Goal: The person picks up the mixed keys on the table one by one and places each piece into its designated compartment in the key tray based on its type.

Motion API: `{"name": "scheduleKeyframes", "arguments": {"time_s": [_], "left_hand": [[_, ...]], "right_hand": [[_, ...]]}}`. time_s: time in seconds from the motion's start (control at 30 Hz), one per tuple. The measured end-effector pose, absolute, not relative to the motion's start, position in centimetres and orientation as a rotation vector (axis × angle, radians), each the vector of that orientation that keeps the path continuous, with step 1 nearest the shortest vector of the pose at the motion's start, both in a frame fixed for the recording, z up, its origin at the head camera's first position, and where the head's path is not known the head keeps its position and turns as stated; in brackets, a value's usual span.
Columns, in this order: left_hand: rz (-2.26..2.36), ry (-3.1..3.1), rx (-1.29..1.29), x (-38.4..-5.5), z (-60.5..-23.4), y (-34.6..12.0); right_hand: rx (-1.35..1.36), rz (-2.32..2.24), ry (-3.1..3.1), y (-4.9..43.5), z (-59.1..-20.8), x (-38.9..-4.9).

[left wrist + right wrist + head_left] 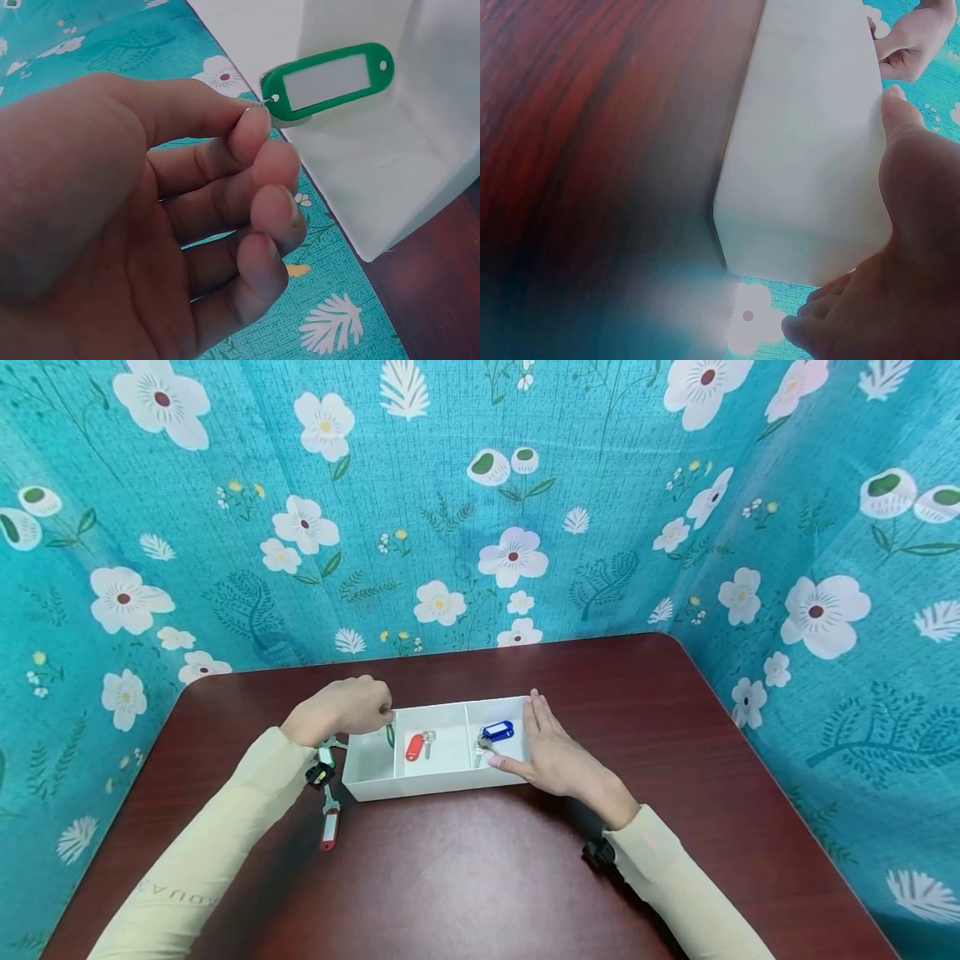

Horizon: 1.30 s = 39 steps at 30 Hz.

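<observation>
My left hand (352, 703) pinches a green key tag (328, 81) at its ring end, between thumb and index finger. The tag hangs over the left compartment of a white tray (442, 785) split into three compartments; any key on it is hidden. In the middle compartment lies a red key tag (414, 747) with a key. The right compartment has a blue key tag (498, 731) with keys. Across the tray's right end rests my right hand (558, 756), fingers extended along the end wall and thumb over the front rim.
Left of the tray, another red key tag (330, 831) with its key lies on the dark wooden table (480, 877). A pale-edged key tag (326, 757) lies partly hidden by the left wrist. A blue flowered curtain (450, 527) stands behind the table.
</observation>
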<state>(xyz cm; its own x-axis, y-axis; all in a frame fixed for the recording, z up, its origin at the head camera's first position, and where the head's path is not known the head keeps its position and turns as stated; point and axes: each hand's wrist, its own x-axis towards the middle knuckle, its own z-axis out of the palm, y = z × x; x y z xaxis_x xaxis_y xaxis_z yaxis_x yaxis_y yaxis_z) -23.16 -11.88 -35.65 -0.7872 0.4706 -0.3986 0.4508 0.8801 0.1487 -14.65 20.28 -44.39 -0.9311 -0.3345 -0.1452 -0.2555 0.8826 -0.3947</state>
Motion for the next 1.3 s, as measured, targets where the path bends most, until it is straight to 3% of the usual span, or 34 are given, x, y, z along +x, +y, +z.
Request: {"name": "scheduleKeyframes", "arguments": {"time_s": [0.47, 1.3], "left_hand": [[0.050, 2.475, 0.502, -23.51, -35.95, -10.92], [0.063, 2.416, 0.429, -23.83, -36.20, -11.63]], "right_hand": [[-0.440, -0.575, 2.838, 20.24, -44.77, -14.55], [-0.426, -0.587, 2.839, 20.31, -44.61, -14.52]]}}
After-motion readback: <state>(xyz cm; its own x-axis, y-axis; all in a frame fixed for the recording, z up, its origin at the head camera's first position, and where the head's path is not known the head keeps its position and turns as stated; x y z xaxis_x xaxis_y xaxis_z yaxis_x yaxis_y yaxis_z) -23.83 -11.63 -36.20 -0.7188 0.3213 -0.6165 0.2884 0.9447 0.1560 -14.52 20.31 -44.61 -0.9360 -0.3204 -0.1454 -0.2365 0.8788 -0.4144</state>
